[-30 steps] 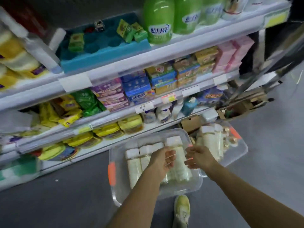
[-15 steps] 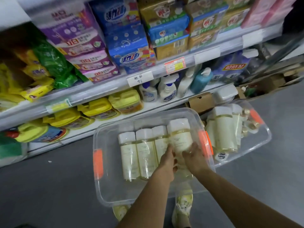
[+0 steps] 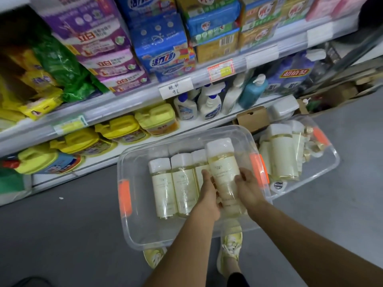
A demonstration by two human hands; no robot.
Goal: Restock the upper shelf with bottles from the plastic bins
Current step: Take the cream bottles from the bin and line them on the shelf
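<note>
Head view: a person is bending over a clear plastic bin (image 3: 145,228) that is sitting on the grey floor (image 3: 62,235) in front of store shelving. The left hand (image 3: 209,195) is curling round the left side of a cream bottle (image 3: 223,170) with a white cap, and the right hand (image 3: 248,187) is wrapping round its right side; both grips are clamped on this one bottle. The bottle is tilting, cap end raised above its neighbours, base still low inside the bin. Three more cream bottles (image 3: 163,189) are lying side by side in the bin to the left of the held one, caps pointing toward the shelves. Orange latches (image 3: 125,195) are showing on the bin's ends. A second clear bin (image 3: 329,162) is sitting just beside the first, to the right, holding further cream bottles (image 3: 284,154). Yellow jugs (image 3: 122,129) are standing on the lowest shelf, and white spray bottles (image 3: 209,104) further right. Two pale yellow shoes (image 3: 230,249) are showing under the near bin
</note>
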